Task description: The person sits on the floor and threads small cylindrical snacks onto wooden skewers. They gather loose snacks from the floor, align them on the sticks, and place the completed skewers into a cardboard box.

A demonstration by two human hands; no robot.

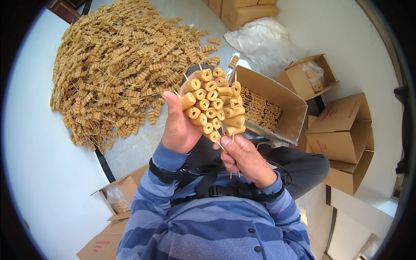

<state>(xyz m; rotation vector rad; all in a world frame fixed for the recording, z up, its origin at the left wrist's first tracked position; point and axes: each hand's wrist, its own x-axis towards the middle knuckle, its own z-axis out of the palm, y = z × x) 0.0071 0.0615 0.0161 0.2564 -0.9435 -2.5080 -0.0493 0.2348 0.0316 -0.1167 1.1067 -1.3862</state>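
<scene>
While both grip | left hand [180,125], right hand [245,158] | skewer bundle [213,104]

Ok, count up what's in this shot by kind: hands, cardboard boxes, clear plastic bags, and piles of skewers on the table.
Hands: 2, left hand and right hand, both on the skewer bundle
Cardboard boxes: 8 at least partly visible
Loose plastic bag: 1
Skewer pile: 1
Total: 12
</scene>
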